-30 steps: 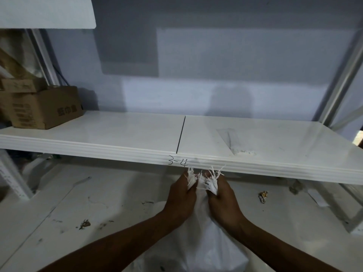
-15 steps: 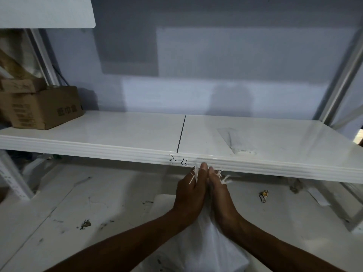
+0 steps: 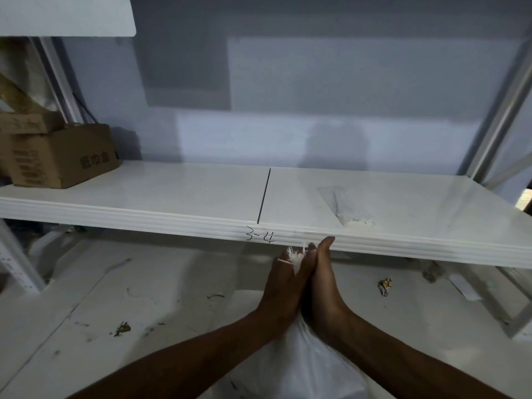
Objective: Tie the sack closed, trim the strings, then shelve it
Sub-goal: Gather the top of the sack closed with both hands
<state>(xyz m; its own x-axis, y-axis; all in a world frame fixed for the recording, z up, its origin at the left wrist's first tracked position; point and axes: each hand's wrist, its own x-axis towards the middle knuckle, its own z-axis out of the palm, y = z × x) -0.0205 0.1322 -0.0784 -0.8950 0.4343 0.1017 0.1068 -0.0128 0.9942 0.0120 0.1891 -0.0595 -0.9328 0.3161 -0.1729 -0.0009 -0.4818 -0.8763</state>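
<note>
Below the front edge of the shelf (image 3: 172, 205), in the head view, the white sack (image 3: 302, 367) stands on its long axis. Its body is low and nearer than the shelf, and its gathered neck points up and away toward that edge. The left grip (image 3: 283, 286), a bare hand, is curled around the neck, and frayed strings (image 3: 295, 256) stick out of its top just under the shelf lip. The right grip (image 3: 325, 286) lies flat against the left with its fingers straight, pressing the neck between them, and its fingertips reach the shelf's edge. "3-4" is handwritten on the lip just left of the hands. A cardboard box (image 3: 63, 159) sits at the shelf's far left end.
</note>
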